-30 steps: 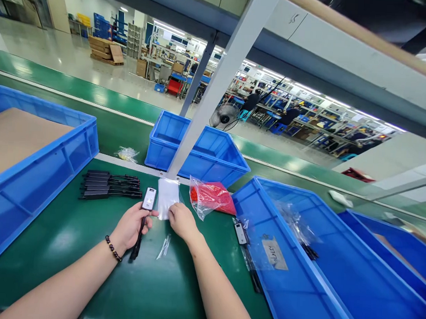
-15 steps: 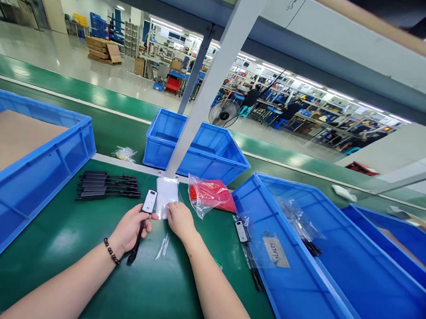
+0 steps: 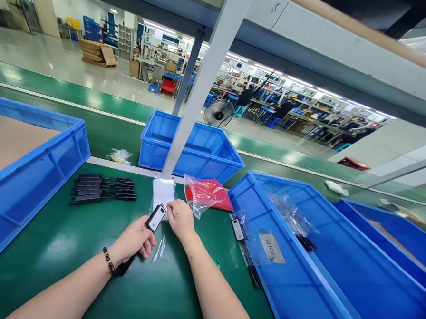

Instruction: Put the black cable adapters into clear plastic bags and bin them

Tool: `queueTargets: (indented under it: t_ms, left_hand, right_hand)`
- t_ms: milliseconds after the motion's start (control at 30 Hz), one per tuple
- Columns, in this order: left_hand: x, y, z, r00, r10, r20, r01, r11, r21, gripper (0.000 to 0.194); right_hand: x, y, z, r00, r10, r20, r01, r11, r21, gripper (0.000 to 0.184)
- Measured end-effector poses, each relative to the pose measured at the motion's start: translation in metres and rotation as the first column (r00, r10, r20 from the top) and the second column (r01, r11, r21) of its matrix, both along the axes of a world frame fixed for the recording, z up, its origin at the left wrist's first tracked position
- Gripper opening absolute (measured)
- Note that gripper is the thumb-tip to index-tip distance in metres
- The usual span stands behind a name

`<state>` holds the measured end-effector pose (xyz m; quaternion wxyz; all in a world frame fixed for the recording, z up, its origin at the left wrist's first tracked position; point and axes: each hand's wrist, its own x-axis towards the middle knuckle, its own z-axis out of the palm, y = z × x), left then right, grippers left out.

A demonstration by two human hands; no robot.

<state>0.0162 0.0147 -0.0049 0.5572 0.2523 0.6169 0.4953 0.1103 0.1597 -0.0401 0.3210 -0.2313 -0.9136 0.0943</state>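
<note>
My left hand (image 3: 133, 240) is closed around a small black box-shaped device with a white label (image 3: 156, 217); its dark cable end shows below the wrist. My right hand (image 3: 181, 219) has thumb and forefinger pinched at the device's upper end, over the stack of clear plastic bags (image 3: 163, 191). Whatever lies between those fingertips is too small to make out. On the green mat below, thin clear strips (image 3: 159, 249) lie between the hands. A row of similar black devices with cables (image 3: 90, 189) rests to the left.
Blue bins stand at the left (image 3: 55, 163), back (image 3: 205, 161) and right (image 3: 300, 273). Beside the right bin lies a bagged device (image 3: 238, 230). A bag of red pieces (image 3: 207, 195) sits behind my right hand. A white post (image 3: 198, 92) rises at the mat's back edge.
My left hand has turned the device, tilting its labelled end up and right toward my right fingertips. The cable end has swung back under the left wrist. The whole view has shifted slightly.
</note>
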Motion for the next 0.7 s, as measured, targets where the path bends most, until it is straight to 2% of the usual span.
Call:
queueTargets:
  t_ms: [233,300,367,400,467,500,533,567,600,633,667,700]
  left_hand:
    - [0.000,0.002,-0.004,0.990,0.123,0.070,-0.128,0.990,0.059,0.056]
    - [0.000,0.003,-0.003,0.982,0.154,0.110,-0.165,0.982,0.095,0.054]
    - [-0.001,0.003,-0.001,0.976,0.164,0.146,-0.185,0.972,0.145,0.045]
    - [-0.002,0.002,0.000,0.973,0.161,0.164,-0.189,0.967,0.171,0.039]
    - [-0.003,0.002,0.001,0.968,0.157,0.197,-0.198,0.957,0.211,0.029]
    - [-0.003,0.001,0.002,0.964,0.156,0.215,-0.204,0.954,0.222,0.025]
    - [-0.004,0.001,0.002,0.960,0.156,0.231,-0.209,0.952,0.226,0.023]
    - [-0.004,0.001,0.002,0.957,0.153,0.245,-0.209,0.952,0.224,0.021]
    - [-0.004,0.000,0.002,0.955,0.146,0.257,-0.205,0.954,0.220,0.020]
    - [-0.004,0.000,0.001,0.955,0.137,0.264,-0.196,0.957,0.214,0.020]
    - [-0.004,0.001,0.000,0.955,0.126,0.268,-0.185,0.960,0.209,0.019]
    - [-0.005,0.001,-0.001,0.956,0.117,0.268,-0.175,0.963,0.205,0.019]
  right_hand:
    - [0.001,-0.020,0.015,0.988,0.140,0.057,-0.147,0.980,0.133,0.015]
    - [0.004,-0.028,0.021,0.975,0.211,0.066,-0.218,0.967,0.132,0.015]
    - [0.006,-0.033,0.025,0.965,0.264,0.005,-0.264,0.962,0.065,0.012]
    - [0.007,-0.034,0.027,0.968,0.245,-0.058,-0.246,0.969,-0.006,0.010]
    - [0.008,-0.031,0.028,0.978,0.087,-0.192,-0.134,0.959,-0.248,0.015]
    - [0.007,-0.028,0.028,0.974,-0.017,-0.227,-0.081,0.905,-0.417,0.021]
    - [0.006,-0.025,0.027,0.969,-0.101,-0.226,-0.056,0.801,-0.596,0.027]
    - [0.004,-0.023,0.025,0.969,-0.139,-0.203,-0.065,0.651,-0.756,0.033]
    - [0.003,-0.020,0.022,0.975,-0.128,-0.182,-0.100,0.478,-0.873,0.039]
    - [0.001,-0.019,0.020,0.979,-0.086,-0.185,-0.150,0.315,-0.937,0.043]
    - [-0.001,-0.018,0.018,0.977,-0.036,-0.212,-0.202,0.190,-0.961,0.045]
    - [-0.002,-0.018,0.016,0.967,0.008,-0.255,-0.254,0.115,-0.960,0.044]
